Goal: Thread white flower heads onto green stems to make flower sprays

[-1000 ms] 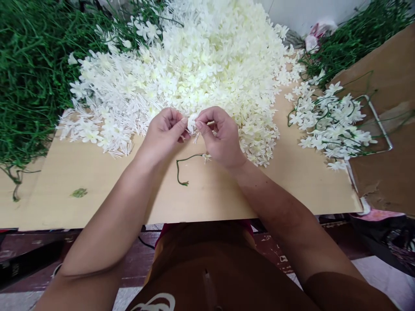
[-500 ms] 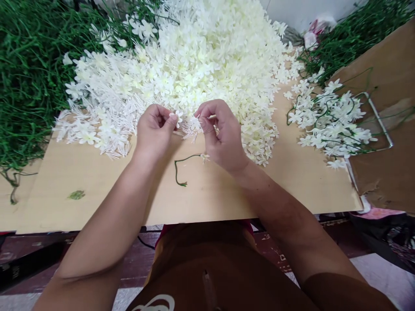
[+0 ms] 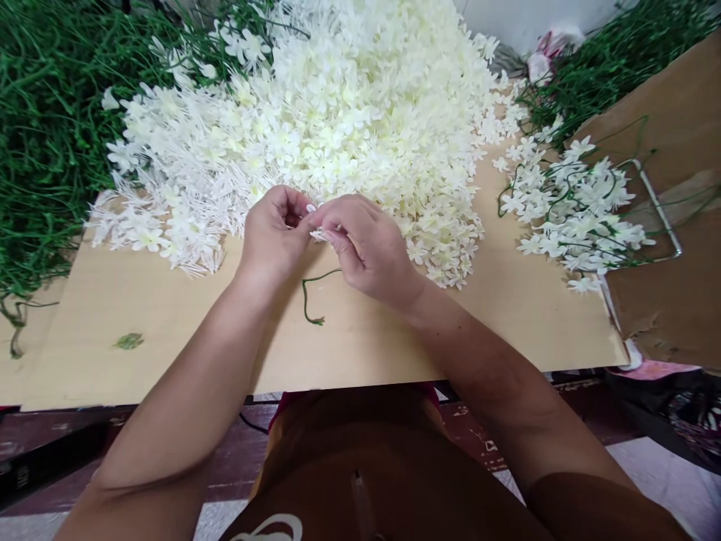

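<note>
My left hand (image 3: 277, 229) is closed in a pinch on a small white artificial flower (image 3: 312, 208), of which only petals show between the fingers. Against it, fingertips meeting, my right hand (image 3: 369, 244) is also pinched; what lies in its fingers is mostly hidden. A bent green plastic stem (image 3: 306, 297) lies on the board just below the hands, its upper end covered by my right hand. Directly beyond the hands rises a big heap of white artificial flowers (image 3: 366, 113).
Green stems (image 3: 56, 135) pile up at the left, with another green bunch (image 3: 613, 68) at the back right. Flowers on stems (image 3: 580, 210) lie at the right by a metal wire handle (image 3: 659, 210) and brown cardboard (image 3: 676, 300). A green scrap (image 3: 129, 341) lies front left.
My right hand has moved left until its fingertips meet those of my left hand. It now covers the flower end of the stem on the board.
</note>
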